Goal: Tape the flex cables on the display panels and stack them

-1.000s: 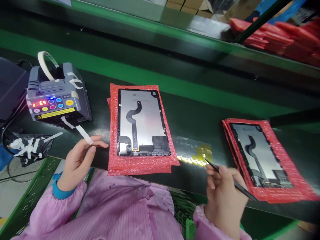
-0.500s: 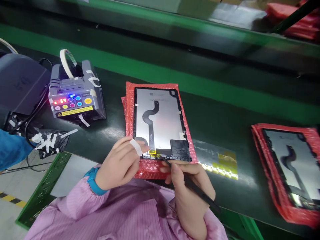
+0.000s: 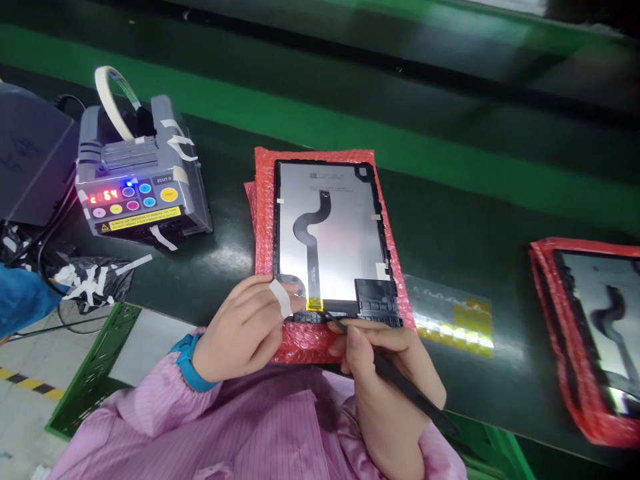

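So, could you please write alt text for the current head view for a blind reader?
A person's right hand holds black tweezers near a yellow strip at the lower edge of a display panel on red bubble wrap, while the left hand, carrying white tape, covers the panel's lower left corner. A tape dispenser stands at left; another panel lies at right.

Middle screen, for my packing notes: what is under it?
Red bubble wrap sticks out around the screen, a second red layer peeking out at left. The screen itself covers whatever lies directly beneath.

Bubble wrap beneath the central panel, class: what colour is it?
Red; the bubble wrap shows best in the head view.
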### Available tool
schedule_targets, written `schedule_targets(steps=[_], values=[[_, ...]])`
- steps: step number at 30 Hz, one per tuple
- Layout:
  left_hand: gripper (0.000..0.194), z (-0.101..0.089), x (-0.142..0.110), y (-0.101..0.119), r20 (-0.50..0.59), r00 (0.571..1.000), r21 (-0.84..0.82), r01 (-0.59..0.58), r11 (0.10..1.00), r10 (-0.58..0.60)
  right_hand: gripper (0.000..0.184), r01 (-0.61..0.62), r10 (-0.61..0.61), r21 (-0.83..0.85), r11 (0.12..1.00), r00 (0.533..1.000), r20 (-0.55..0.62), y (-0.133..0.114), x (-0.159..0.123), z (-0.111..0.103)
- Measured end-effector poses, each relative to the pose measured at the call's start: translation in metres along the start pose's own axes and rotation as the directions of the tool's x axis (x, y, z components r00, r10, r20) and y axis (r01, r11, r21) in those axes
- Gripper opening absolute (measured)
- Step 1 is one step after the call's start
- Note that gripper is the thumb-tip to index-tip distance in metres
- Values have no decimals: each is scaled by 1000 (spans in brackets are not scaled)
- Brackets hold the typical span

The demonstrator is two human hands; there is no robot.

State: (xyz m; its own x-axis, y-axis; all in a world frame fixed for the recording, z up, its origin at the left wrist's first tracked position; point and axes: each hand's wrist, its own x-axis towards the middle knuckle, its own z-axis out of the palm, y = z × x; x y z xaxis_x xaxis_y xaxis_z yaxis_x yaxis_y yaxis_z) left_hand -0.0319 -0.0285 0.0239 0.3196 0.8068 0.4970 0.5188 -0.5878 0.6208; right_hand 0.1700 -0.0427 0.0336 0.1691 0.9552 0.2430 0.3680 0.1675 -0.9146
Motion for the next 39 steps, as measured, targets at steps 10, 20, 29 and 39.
schedule_targets(steps=[10, 20, 29, 39], values=[[45, -2, 4, 3, 16, 1000, 52, -25, 998, 25, 16, 102, -99, -138, 985, 995, 24, -8, 4, -2], [43, 3, 5, 0, 84, 992, 139, -109, 984, 98, 17, 61, -58, -176, 982, 998, 22, -9, 4, -3], [30, 2, 5, 0, 129, 983, 209, -156, 966, 130, 20, 24, -22, -227, 974, 1000, 12, -7, 5, -7], [28, 10, 15, 28, 196, 971, 350, -199, 915, 137, 31, -90, 124, 186, 978, 975, -184, -4, 11, -32]])
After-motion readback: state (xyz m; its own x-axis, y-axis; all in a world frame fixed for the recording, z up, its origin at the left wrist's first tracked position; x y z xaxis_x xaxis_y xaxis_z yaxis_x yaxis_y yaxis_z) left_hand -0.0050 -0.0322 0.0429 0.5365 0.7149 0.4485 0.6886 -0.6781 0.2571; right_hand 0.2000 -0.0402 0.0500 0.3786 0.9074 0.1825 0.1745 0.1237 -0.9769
